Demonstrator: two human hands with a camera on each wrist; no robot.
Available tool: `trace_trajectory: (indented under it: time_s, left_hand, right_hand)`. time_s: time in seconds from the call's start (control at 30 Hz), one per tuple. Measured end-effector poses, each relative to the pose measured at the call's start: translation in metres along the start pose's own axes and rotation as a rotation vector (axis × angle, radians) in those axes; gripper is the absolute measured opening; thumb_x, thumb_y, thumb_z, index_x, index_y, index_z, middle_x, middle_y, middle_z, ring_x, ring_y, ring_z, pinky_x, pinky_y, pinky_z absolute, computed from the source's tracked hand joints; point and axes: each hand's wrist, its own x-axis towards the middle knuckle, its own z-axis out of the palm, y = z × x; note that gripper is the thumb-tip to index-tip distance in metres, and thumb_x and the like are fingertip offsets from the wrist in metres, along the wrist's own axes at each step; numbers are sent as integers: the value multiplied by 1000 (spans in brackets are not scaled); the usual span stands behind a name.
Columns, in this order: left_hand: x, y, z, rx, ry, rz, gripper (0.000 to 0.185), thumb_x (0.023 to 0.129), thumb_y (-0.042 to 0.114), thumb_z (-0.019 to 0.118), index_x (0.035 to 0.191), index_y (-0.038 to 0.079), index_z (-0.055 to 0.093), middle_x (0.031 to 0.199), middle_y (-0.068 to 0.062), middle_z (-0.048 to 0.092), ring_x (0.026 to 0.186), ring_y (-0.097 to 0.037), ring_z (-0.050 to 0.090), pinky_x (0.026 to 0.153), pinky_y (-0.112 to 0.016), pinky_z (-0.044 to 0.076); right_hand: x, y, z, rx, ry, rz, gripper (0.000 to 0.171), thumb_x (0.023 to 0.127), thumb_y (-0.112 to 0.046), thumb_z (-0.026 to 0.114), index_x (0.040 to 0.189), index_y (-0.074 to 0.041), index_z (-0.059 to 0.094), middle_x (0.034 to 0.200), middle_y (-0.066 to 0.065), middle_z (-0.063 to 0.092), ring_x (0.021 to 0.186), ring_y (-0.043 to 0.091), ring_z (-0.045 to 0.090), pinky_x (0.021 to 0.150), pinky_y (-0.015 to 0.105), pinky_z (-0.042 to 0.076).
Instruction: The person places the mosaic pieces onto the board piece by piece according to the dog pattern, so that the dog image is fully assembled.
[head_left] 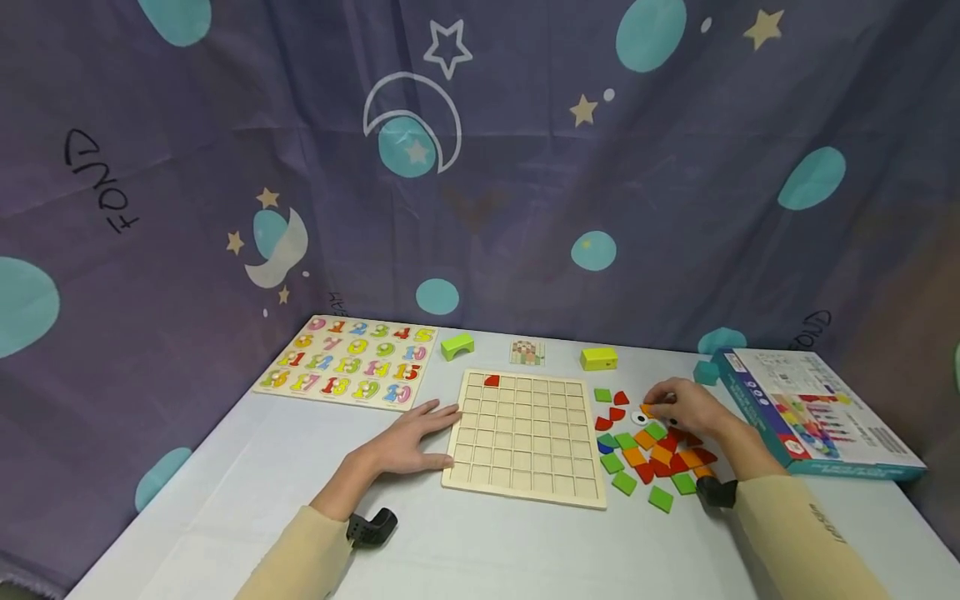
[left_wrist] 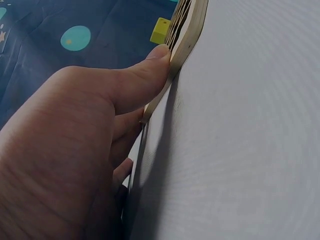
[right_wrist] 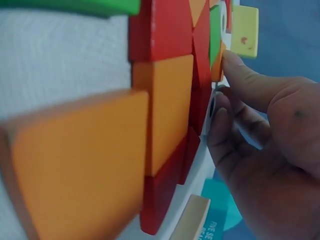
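A wooden grid board (head_left: 525,425) lies on the table with one red quarter-round tile (head_left: 491,381) in its top row. At the board's left edge, my left hand (head_left: 408,437) rests with fingers spread; the thumb (left_wrist: 145,75) touches the rim in the left wrist view. My right hand (head_left: 686,406) is over the far side of a loose heap of green, red and orange tiles (head_left: 660,454), pinching an orange tile (head_left: 647,410) at its fingertips. Close to these fingers is a white round-eyed piece (head_left: 639,418). In the right wrist view the thumb (right_wrist: 245,80) meets the orange tile (right_wrist: 218,66).
A number puzzle board (head_left: 348,362) lies at the back left. Behind the grid stand a green arch block (head_left: 457,346), a small pattern card (head_left: 527,352) and a yellow block (head_left: 598,359). A teal block (head_left: 706,372) and a flat box (head_left: 825,412) are at the right.
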Motion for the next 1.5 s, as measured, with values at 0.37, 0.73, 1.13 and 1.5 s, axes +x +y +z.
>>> trace_trajectory:
  time_s: [0.37, 0.73, 1.13, 1.5]
  left_hand:
    - [-5, 0, -2, -2, 4, 4, 75, 90, 46, 72, 154, 17, 46, 161, 4, 35, 152, -33, 17, 118, -61, 18]
    - [-4, -1, -2, -9, 4, 12, 76, 90, 48, 72, 154, 17, 46, 161, 4, 35, 152, -34, 17, 117, -63, 18]
    - [-5, 0, -2, -14, 5, 8, 76, 89, 46, 72, 154, 16, 46, 161, 4, 35, 152, -34, 17, 117, -64, 18]
    - [-1, 1, -1, -17, 6, 9, 76, 89, 48, 72, 154, 18, 47, 161, 6, 35, 152, -32, 17, 117, -62, 18]
  right_hand:
    - [2, 0, 1, 9, -22, 30, 29, 94, -15, 73, 119, 1, 67, 110, 16, 62, 96, 31, 56, 90, 49, 53]
    - [1, -4, 1, 31, 20, 2, 13, 96, -12, 70, 105, -3, 66, 94, 9, 60, 85, 26, 54, 73, 34, 51]
    - [28, -62, 25, 50, 143, -80, 13, 99, -13, 66, 105, -2, 69, 101, 12, 65, 89, 28, 59, 77, 36, 54]
    - [48, -108, 58, 114, 147, -230, 9, 100, -7, 64, 105, -3, 70, 102, 10, 65, 90, 27, 64, 81, 41, 55]
